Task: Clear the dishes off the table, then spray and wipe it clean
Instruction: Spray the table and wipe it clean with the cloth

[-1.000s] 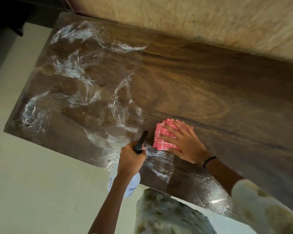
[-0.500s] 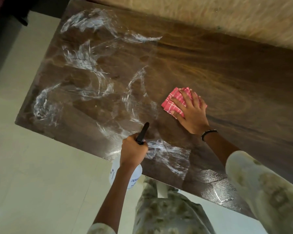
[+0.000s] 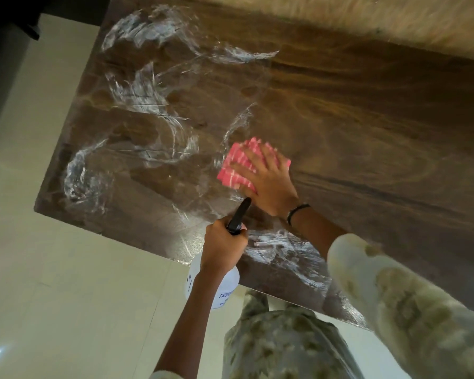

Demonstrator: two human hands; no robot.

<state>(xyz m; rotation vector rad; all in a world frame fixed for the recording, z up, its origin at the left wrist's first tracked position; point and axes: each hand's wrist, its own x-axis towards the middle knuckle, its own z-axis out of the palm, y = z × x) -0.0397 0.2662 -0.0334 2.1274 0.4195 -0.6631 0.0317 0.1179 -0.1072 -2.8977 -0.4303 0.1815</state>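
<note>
Floor (image 3: 39, 283) — pale tiles along the left and lower edge, with a small bright glint near the bottom left corner.

Dark furniture (image 3: 8, 77) — upper left corner, past the end of the table; too dim to identify.

Table (image 3: 367, 127) — dark wood-grain top running diagonally across the view, its far long edge against a light textured wall (image 3: 340, 15).

Spray residue (image 3: 137, 97) — white, foamy smears in arcs and swirls over the left half of the table, with a further patch near the front edge below the hands.

Spray bottle (image 3: 225, 285) — translucent white body with blue print, black nozzle pointing up and away; held at the table's front edge, the body overhanging the floor.

Left hand (image 3: 223, 246) — fingers curled tight round the neck of the spray bottle, just under the black trigger head.

Cloth (image 3: 238, 168) — pink with thin white checks, folded, lying flat on the table just right of the smeared area and just beyond the nozzle tip.

Right hand (image 3: 268, 181) — fingers straight and spread, palm pressing flat on the cloth; a dark band at the wrist.

Sleeve (image 3: 408, 302) — pale mottled fabric on the right arm, lower right; matching mottled clothing (image 3: 285, 346) at bottom centre.
</note>
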